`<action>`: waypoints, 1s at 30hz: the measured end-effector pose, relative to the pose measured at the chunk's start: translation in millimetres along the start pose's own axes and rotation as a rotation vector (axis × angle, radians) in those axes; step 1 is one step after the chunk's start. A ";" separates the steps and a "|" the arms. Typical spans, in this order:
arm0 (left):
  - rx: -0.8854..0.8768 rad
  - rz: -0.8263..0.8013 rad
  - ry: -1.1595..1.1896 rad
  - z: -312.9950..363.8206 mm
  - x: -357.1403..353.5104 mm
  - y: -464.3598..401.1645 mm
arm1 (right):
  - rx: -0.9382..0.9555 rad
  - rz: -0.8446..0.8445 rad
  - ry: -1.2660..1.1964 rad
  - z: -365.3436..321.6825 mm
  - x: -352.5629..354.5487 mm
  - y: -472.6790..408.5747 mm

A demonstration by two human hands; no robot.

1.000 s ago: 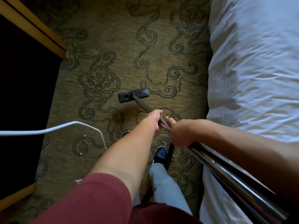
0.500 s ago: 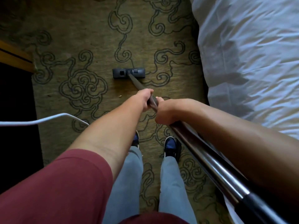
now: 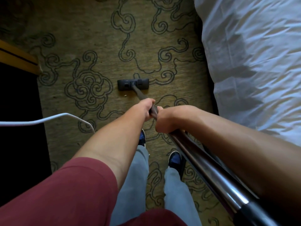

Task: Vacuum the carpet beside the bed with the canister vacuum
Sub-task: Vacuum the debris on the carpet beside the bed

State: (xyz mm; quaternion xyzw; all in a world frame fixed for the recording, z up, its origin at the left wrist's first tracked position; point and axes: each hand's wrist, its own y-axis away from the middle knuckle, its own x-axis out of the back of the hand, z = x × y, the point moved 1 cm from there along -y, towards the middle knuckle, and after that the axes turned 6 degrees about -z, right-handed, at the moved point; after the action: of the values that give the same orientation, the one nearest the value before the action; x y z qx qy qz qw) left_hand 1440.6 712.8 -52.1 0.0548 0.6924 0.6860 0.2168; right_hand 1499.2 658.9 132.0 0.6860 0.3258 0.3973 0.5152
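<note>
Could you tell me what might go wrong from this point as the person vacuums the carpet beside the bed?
1. The white cord loops across the carpet close to the person's left foot; a step sideways could snag or trip on it.
2. The bed sheet hangs close on the right; the floor head could suck in the fabric if it drifts that way.
3. A small crumb lies just behind the floor head and may be missed.

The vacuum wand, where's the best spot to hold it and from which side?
Grip the vacuum wand on its straight metal tube, from above. It slopes down and forward to the floor head, so its upper side faces the person. The left hand wraps it farther down and the right hand just behind.
</note>
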 end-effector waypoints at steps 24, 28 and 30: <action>0.048 0.041 0.210 -233.6 -81.8 -14.9 | -0.010 -0.139 0.225 123.3 -204.5 39.9; 0.071 0.024 0.225 -259.7 -92.6 -14.0 | 0.026 -0.169 0.275 133.5 -218.6 58.4; 0.080 0.024 0.230 -275.5 -98.0 -13.6 | 0.034 -0.195 0.267 139.5 -226.9 66.8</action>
State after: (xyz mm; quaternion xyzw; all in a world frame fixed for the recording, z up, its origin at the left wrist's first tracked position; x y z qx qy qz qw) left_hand 1428.4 420.4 -53.0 -0.0076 0.7388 0.6622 0.1254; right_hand 1517.5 385.0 127.6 0.6008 0.4632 0.4275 0.4916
